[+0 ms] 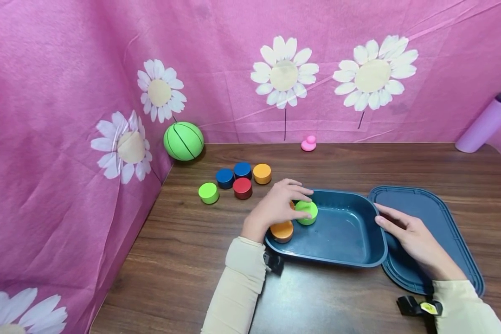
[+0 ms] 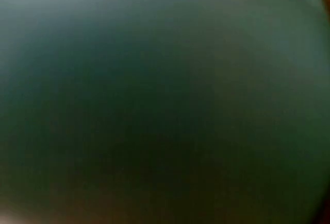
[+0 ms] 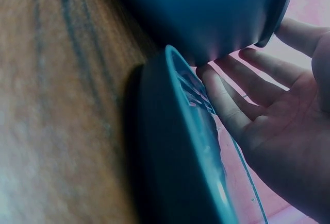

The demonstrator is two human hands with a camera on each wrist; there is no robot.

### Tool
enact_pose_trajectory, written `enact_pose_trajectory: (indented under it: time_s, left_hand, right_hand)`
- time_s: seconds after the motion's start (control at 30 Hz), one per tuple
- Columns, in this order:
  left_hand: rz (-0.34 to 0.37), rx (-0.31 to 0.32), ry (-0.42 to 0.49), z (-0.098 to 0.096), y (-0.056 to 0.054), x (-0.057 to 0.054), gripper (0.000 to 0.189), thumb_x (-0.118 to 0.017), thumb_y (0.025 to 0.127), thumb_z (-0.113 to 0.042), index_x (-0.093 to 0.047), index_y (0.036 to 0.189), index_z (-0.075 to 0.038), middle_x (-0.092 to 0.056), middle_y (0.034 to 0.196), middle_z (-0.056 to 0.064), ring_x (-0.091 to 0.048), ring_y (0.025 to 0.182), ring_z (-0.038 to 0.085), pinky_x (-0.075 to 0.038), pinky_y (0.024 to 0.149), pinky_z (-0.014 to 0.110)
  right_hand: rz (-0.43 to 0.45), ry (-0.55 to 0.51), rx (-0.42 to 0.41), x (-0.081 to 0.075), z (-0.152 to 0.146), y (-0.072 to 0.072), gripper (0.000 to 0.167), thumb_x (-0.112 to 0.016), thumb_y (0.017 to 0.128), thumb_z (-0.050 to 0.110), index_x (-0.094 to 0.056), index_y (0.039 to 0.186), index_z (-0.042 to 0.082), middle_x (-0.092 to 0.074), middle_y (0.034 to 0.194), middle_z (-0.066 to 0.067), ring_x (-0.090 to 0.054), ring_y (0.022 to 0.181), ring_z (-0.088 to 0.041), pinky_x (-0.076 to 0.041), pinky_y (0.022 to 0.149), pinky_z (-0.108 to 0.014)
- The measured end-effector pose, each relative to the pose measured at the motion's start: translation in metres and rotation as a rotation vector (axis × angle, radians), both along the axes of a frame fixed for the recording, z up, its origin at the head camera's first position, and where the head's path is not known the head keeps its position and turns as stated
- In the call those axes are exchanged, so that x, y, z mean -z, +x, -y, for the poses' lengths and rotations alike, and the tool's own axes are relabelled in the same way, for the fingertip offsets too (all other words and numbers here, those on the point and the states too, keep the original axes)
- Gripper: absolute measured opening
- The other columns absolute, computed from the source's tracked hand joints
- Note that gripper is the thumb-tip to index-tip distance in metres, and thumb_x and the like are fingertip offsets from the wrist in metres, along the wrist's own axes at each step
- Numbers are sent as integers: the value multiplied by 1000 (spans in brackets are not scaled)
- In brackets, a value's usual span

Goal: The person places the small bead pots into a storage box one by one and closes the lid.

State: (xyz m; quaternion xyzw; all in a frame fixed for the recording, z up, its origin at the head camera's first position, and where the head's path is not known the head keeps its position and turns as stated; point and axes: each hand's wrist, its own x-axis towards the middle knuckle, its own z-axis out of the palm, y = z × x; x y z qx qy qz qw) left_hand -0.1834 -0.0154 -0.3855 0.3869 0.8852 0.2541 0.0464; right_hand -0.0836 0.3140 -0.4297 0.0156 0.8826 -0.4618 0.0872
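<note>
the left hand [image 1: 277, 204] bends over the left end of the box [image 1: 342, 234], thumb and forefinger appearing to pinch the green disc [image 1: 309, 208] inside it, just beside the orange discs [image 1: 282, 232]; the left wrist view is too dark to confirm the contact. the right hand [image 1: 413, 239] is spread and relaxed, fingertips touching the box's outer wall and thumb at its rim, above the lid [image 1: 438, 222]. to do this well, the green disc should sit flat on the box floor before the pinch loosens, and the left hand should then rise straight up so its knuckles miss the orange discs and the wall. light pressure from the right hand looks enough; a harder push could slide the box over the table [image 1: 167, 269] towards the red disc [image 1: 242, 187] and the blue discs [image 1: 225, 178]
</note>
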Motion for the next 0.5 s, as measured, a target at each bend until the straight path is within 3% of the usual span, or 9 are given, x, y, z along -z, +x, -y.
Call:
enact_pose_trajectory:
  time_s: [0.1,0.17,0.23,0.27,0.33,0.43,0.5]
  left_hand:
    - [17,-22,191,17,-4,-3,37,-80,87,-31,-76,119,-13,-68,134,-4,-51,134,18,-43,111,36]
    - [4,-69,300,30,-7,-4,36,-81,86,-28,-76,118,-12,-69,131,-2,-54,130,16,-48,106,35]
    - [-20,-135,383,43,-9,-3,35,-83,85,-26,-77,116,-11,-71,129,-1,-58,126,16,-47,107,37]
    - [-29,-180,409,50,-10,-2,35,-83,84,-26,-77,116,-12,-72,127,0,-59,124,16,-46,106,39]
    - [-30,-279,437,61,-11,-1,37,-84,83,-27,-77,116,-14,-72,126,0,-59,122,16,-43,108,43]
    - [-14,-403,452,74,-13,3,38,-83,84,-29,-76,117,-12,-71,127,4,-57,124,21,-40,109,47]
    - [-15,-472,456,80,-15,7,39,-82,86,-30,-75,117,-9,-69,129,6,-57,127,24,-39,111,48]
  right_hand:
    - [4,0,1,0,1,-1,65,-50,105,44,-33,158,10,-35,157,-29,-40,131,-1,-29,105,-74]
    - [2,1,-1,-1,1,-1,65,-50,105,44,-33,158,10,-36,157,-28,-40,133,-3,-29,106,-73]
    - [2,3,-1,-1,1,-1,65,-50,105,45,-33,158,11,-36,157,-28,-39,126,6,-30,106,-73]
    - [1,11,-2,-1,1,-1,65,-50,105,45,-33,158,12,-36,157,-28,-37,122,12,-32,110,-67]
    - [-9,19,-4,-1,1,-1,64,-50,105,44,-35,157,12,-37,157,-28,-35,118,18,-38,114,-42]
    - [-24,38,-5,0,0,0,63,-51,104,44,-37,157,12,-39,156,-28,-32,110,25,-37,93,-7]
    - [-36,41,-7,0,0,0,63,-52,104,44,-37,156,12,-40,155,-28,-31,108,27,-32,79,0]
